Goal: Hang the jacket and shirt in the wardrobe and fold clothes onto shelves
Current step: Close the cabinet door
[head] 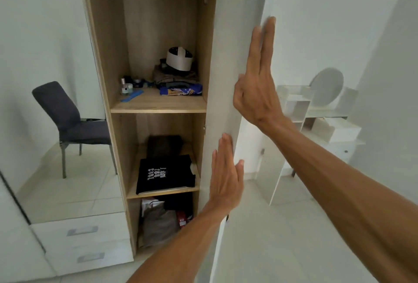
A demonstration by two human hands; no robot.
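A tall wooden wardrobe [101,40] stands open with its white door [224,106] swung toward me, edge-on. My left hand [226,176] lies flat with straight fingers on the door's inner face, low down. My right hand [257,79] presses flat on the door's outer face, higher up. A folded black T-shirt with white print [165,174] lies on the middle shelf [158,194] with a dark garment behind it. On the upper shelf [156,105] sit folded clothes [174,77], a blue patterned garment [181,90] and a white headset [179,60].
Small bottles [126,87] stand at the upper shelf's left. Bags and clothes [160,221] fill the bottom compartment. White drawers [83,242] sit at lower left under a mirror reflecting a dark chair [67,119]. A white dressing table [321,119] stands at the right on a tiled floor.
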